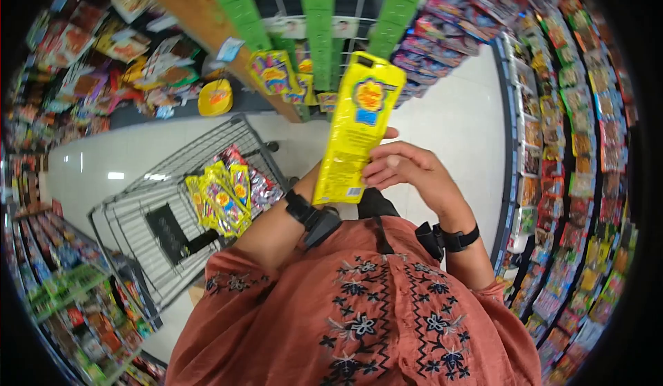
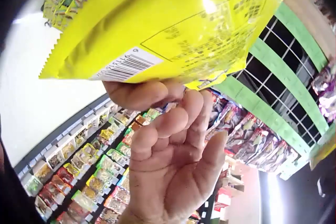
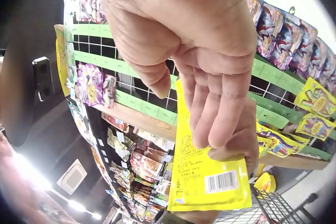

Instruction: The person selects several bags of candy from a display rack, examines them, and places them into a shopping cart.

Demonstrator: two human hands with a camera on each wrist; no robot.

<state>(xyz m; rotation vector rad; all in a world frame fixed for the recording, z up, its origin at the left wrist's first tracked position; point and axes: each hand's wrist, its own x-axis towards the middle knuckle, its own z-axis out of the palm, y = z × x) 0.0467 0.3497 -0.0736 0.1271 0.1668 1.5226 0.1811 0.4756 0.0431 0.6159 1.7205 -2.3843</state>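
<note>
A long yellow candy packet with a flower-shaped logo at one end is held up in front of the person, its printed face and barcode toward the head camera. My left hand grips it from behind near the barcode end, the thumb over the edge. In the head view the packet hides most of that hand. Palm up beside the packet's right edge is my right hand, its loose fingers at that edge. The left wrist view shows this right hand under the packet, with nothing gripped.
A wire shopping cart stands at the left, holding several yellow candy packets and a red one. Ahead, similar packets hang by green shelf strips. Stocked shelves line the right side. A yellow tub sits beyond the cart.
</note>
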